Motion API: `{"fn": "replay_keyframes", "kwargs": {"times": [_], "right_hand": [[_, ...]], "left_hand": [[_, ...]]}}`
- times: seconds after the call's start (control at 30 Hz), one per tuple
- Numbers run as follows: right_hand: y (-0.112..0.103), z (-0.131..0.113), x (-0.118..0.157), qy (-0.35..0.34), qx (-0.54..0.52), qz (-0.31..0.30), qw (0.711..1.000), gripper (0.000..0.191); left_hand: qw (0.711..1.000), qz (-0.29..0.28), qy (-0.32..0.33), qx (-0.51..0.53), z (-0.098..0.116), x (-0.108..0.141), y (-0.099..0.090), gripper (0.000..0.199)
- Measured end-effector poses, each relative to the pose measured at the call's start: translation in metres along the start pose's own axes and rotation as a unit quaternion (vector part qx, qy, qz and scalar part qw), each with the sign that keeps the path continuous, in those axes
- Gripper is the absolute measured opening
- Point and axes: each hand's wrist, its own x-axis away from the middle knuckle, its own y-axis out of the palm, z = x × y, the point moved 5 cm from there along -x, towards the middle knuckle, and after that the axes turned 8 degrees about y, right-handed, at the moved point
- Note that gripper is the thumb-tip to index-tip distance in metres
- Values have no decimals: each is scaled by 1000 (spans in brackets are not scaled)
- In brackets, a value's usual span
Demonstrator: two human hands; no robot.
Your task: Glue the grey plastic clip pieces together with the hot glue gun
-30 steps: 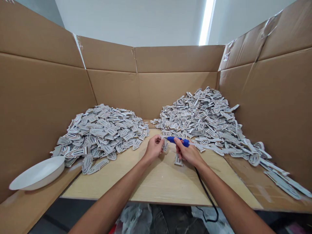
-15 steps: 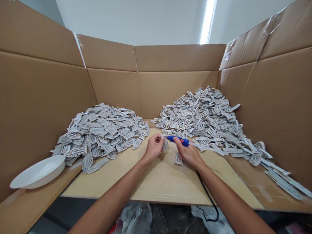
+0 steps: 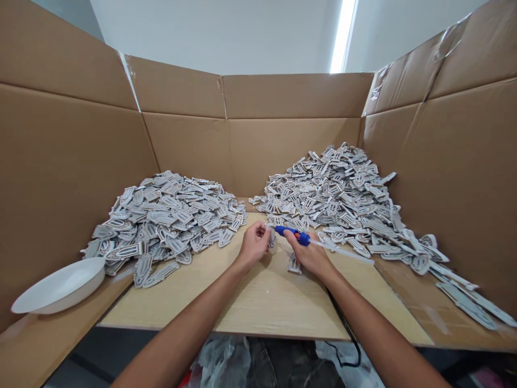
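My left hand (image 3: pixel 255 243) pinches a small grey slotted piece (image 3: pixel 272 238) above the middle of the board. In my right hand (image 3: pixel 309 252) is a blue glue gun (image 3: pixel 291 235), its nozzle pointing left at the held piece; whether the tip touches it I cannot tell. A clear glue stick (image 3: pixel 339 250) sticks out of the gun's back end toward the right. Below the right hand another grey slotted piece (image 3: pixel 294 264) lies on the board, partly covered by the fingers.
Heaps of grey slotted pieces rise on the left (image 3: pixel 169 215) and right (image 3: pixel 335 188). A white bowl (image 3: pixel 60 285) stands tilted at the left edge. Cardboard walls (image 3: pixel 294 151) surround the pale board (image 3: pixel 258 307). A black cord (image 3: pixel 347 328) hangs over its front edge.
The glue gun has shifted very slightly left and down against the piece. Both hands otherwise keep nearly the same pose, and the whole view has drifted a little.
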Motion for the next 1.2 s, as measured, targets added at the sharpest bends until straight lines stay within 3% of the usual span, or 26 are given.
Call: {"fn": "replay_keyframes", "kwargs": {"times": [0.2, 0.37, 0.47, 0.6, 0.7, 0.83, 0.93, 1.0, 1.1, 1.17, 1.2], "right_hand": [[5, -8, 5, -63, 36, -43, 996, 50], [5, -10, 7, -152, 80, -29, 985, 45], [7, -8, 5, -201, 133, 8, 971, 42], [-3, -1, 0, -180, 144, 130, 964, 42], [-11, 0, -1, -176, 97, 161, 966, 47], [-17, 0, -1, -131, 55, 148, 979, 50], [-18, -2, 0, -109, 36, 125, 986, 52], [-18, -3, 0, -93, 29, 114, 989, 54], [-19, -3, -1, -69, 21, 111, 991, 58], [-19, -3, -2, -60, 20, 108, 992, 59], [-18, -3, -2, -57, 20, 105, 993, 60]], "left_hand": [[999, 6, 32, -34, 4, 0, -3, 28], [995, 1, 64, -70, 11, 1, -3, 25], [995, 3, 62, -83, 12, 0, -3, 24], [994, 24, 51, -98, 9, -2, -6, 22], [995, 43, 1, -90, 2, -1, -9, 19], [986, 39, -158, -43, -17, 4, -10, 16], [975, 39, -220, -21, -23, 2, -18, 15], [973, 73, -219, -19, -19, -7, -35, 14], [965, 228, -129, 2, 0, -25, -76, 11], [913, 399, 4, 86, 16, -28, -106, 28], [893, 435, 31, 115, 19, -29, -114, 40]]}}
